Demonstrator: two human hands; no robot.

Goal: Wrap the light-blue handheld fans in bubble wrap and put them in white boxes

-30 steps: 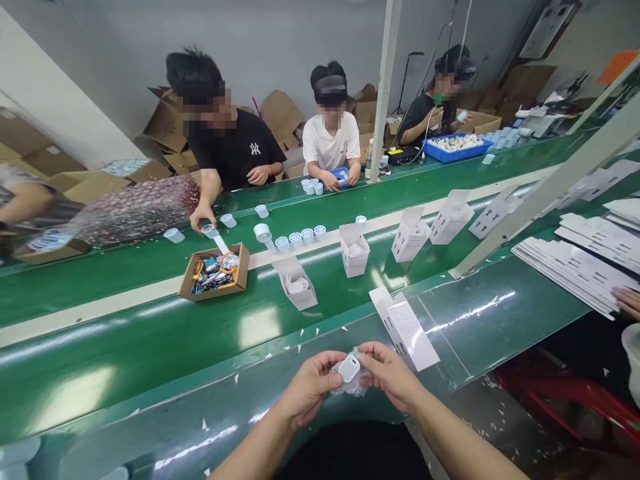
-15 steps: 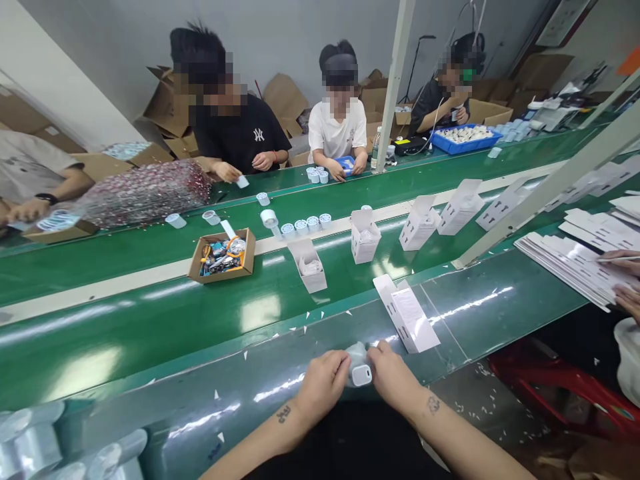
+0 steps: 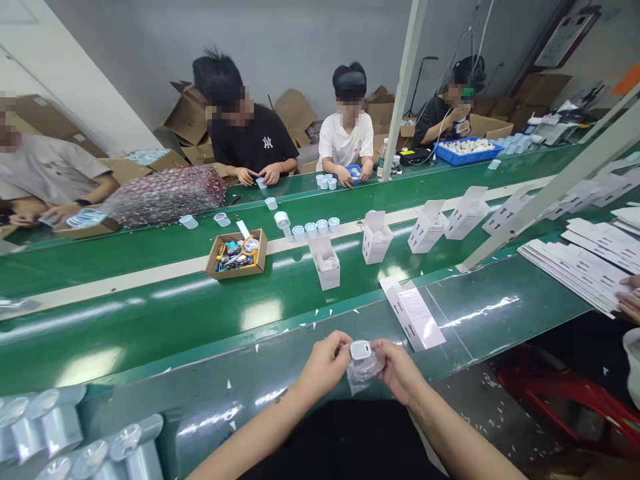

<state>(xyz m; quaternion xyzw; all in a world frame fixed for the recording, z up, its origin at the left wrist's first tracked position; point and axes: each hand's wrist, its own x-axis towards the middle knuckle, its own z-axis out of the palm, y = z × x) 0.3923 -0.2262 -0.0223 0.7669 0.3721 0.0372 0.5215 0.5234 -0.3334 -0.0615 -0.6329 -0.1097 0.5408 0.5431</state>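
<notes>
Between my two hands is a small device in a clear plastic bag [image 3: 361, 379], its white rounded end with a dark slot facing up. My left hand [image 3: 325, 363] pinches the bag's left side with closed fingers. On the opposite side, my right hand [image 3: 401, 372] grips the bag near the device's white end. The loose plastic hangs toward me, over the bench edge. Just beyond my right hand, a white carton [image 3: 416, 317] lies tilted on the bench with its flap open and a printed sheet on it.
Silvery cylindrical parts [image 3: 95, 447] stand at the lower left. Open white boxes [image 3: 377, 240] line the green conveyor [image 3: 165, 307], near a cardboard tray of tools [image 3: 236, 257]. Flattened cartons [image 3: 575, 267] lie at right by a co-worker's hand. A slanted post [image 3: 530, 213] crosses there. Several co-workers sit opposite.
The bagged device has been turned, so its white end now points up and away, with the plastic hanging below. Both hands have rotated with it. The camera view has shifted slightly.
</notes>
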